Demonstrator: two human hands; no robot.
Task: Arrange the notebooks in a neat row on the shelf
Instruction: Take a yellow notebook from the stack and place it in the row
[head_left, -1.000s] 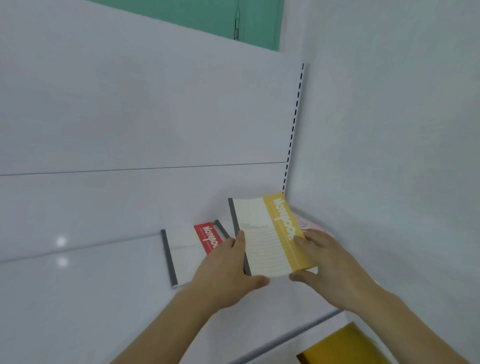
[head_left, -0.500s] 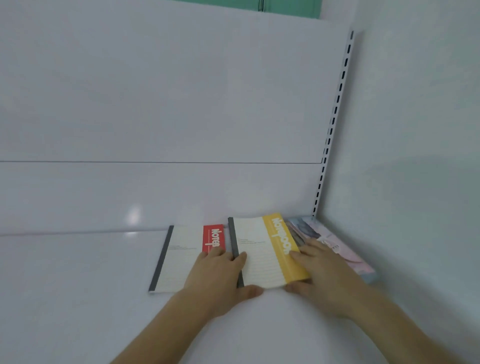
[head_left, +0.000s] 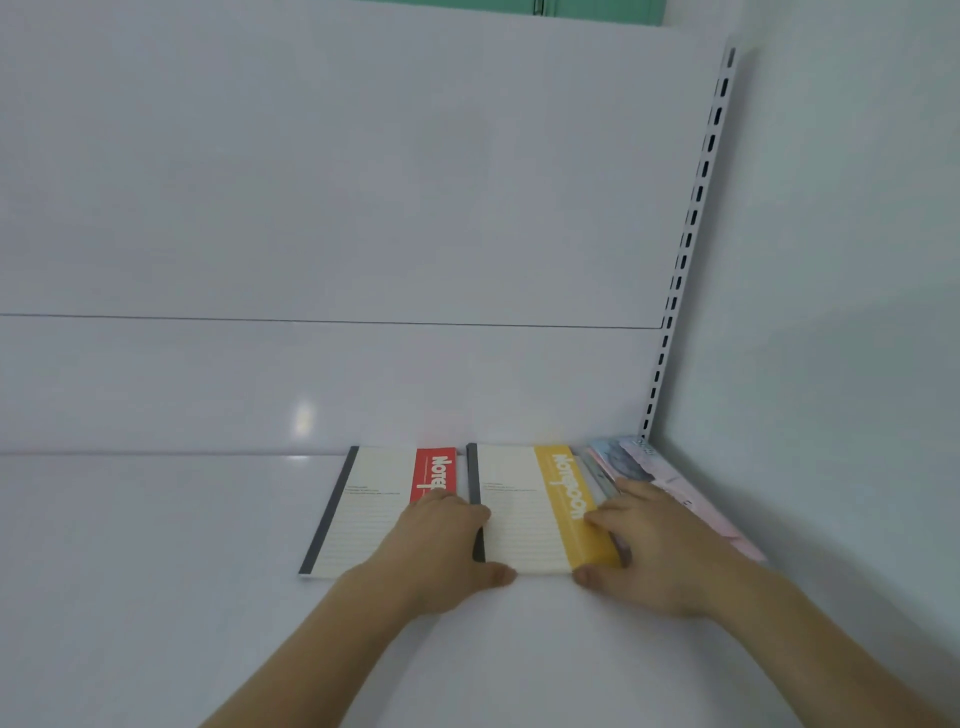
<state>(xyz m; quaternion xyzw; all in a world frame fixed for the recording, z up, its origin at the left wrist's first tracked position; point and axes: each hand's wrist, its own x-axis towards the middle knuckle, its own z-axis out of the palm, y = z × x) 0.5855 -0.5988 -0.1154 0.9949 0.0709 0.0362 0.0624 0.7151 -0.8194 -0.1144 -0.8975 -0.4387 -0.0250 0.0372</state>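
Both hands lie flat and spread, palms down, gripping nothing. The left hand (head_left: 441, 545) rests across the seam between two notebooks, its thumb at the near edge of the cream notebook with the yellow band and dark spine (head_left: 524, 512). The right hand (head_left: 649, 545) presses on that notebook's yellow side, fingers splayed, its thumb tucked against the near edge.

Just to the left, touching or nearly so, lies a cream notebook with a red band and dark spine (head_left: 363, 506), partly covered by the left hand. To the right, against the side wall, lies a pale pink and blue patterned notebook (head_left: 675, 483); the yellow-banded one seems to overlap its edge.

All three lie flat on the glossy white shelf (head_left: 156, 571), their far edges up against the white back panel (head_left: 311, 208). A white slotted upright rail (head_left: 691, 234) runs up the corner.
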